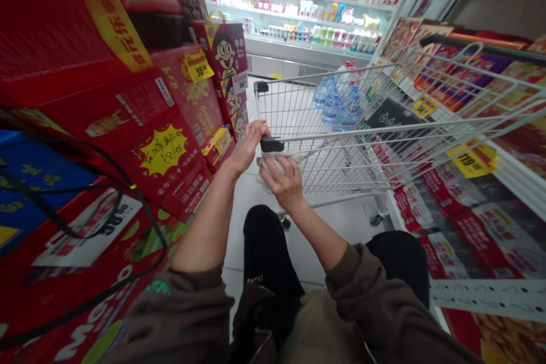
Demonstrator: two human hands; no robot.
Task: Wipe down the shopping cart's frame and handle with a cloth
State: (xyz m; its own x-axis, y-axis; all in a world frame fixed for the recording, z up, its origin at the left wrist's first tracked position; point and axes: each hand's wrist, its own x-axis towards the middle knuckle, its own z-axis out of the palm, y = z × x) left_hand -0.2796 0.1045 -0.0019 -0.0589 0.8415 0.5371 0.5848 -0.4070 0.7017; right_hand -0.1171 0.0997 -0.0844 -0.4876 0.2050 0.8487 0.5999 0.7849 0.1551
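A wire shopping cart (333,153) stands across the aisle in front of me. At its near left corner, my left hand (251,142) is closed around the frame beside the black corner cap (272,144). Just below that cap, my right hand (282,179) presses a pale cloth (265,182) against the cart's side, its fingers bent over the cloth. Part of the cloth is hidden under my right hand.
Red gift boxes (123,108) are stacked along the left, with a black cable (160,227) in front. Bottled water packs (336,99) stand beyond the cart. Shelves of packaged goods (490,227) line the right. A lit refrigerated display (298,0) is at the back.
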